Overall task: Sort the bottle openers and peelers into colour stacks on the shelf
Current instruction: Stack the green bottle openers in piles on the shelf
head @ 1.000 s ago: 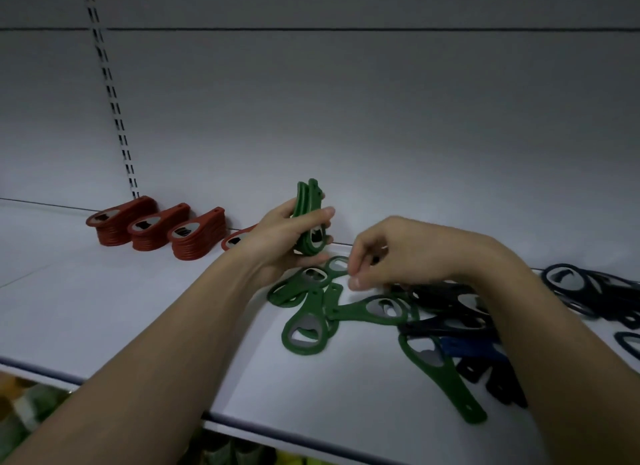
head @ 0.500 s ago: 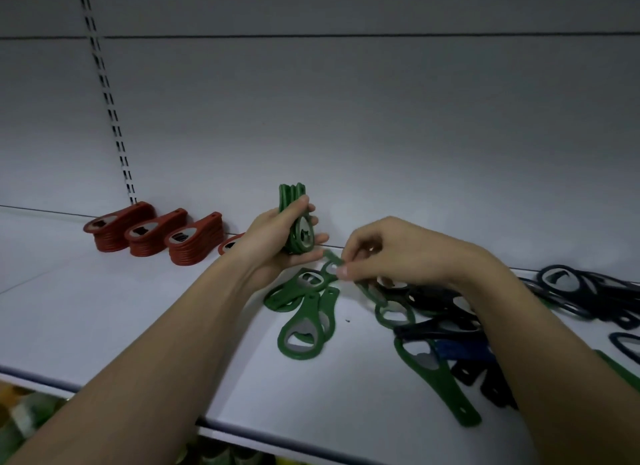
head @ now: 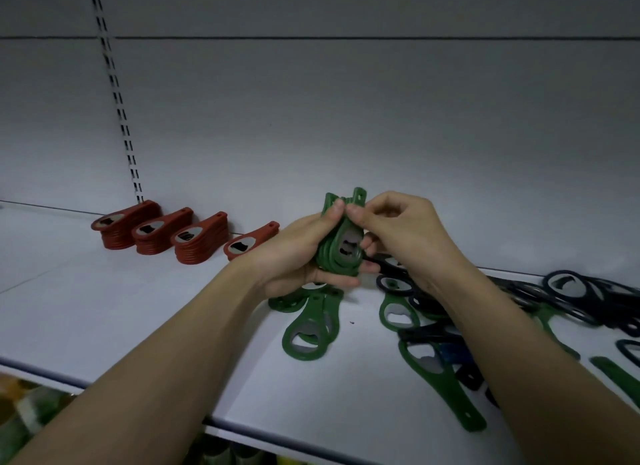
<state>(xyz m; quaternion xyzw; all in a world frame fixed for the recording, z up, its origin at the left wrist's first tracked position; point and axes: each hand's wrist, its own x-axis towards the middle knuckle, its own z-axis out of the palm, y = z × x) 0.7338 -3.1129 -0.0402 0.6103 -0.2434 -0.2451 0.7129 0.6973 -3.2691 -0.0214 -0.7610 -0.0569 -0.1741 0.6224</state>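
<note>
Stacking greens right now. My left hand [head: 298, 253] is clamped around a bundle of green openers [head: 341, 248], held upright on edge above the shelf [head: 104, 312], thumb on top, fingers wrapped underneath. My right hand [head: 398, 229] is pinched thumb-to-forefinger on the nearest opener of that bundle, at its upper end, seating it flush against the rest. So both hands are closed on the same green bundle.

Step in hand, as I read it: adding one green opener to the handheld stack and squaring it up.

Red is apparently sorted: three full red stacks [head: 159, 234] sit along the back wall, with a lone red opener [head: 251, 244] just beside them on the right.

Loose green openers [head: 310, 329] lie flat directly below my left hand, one long green one [head: 438, 381] sits near the front edge under my right forearm. Dark openers [head: 585, 298] are tangled in a pile on the right, overlapping some greens.

Next move calls for: let go with the right, keep the left grip tight so the bundle doesn't fan out, pick the closest loose green. Greens under the dark pile need untangling first.
</note>
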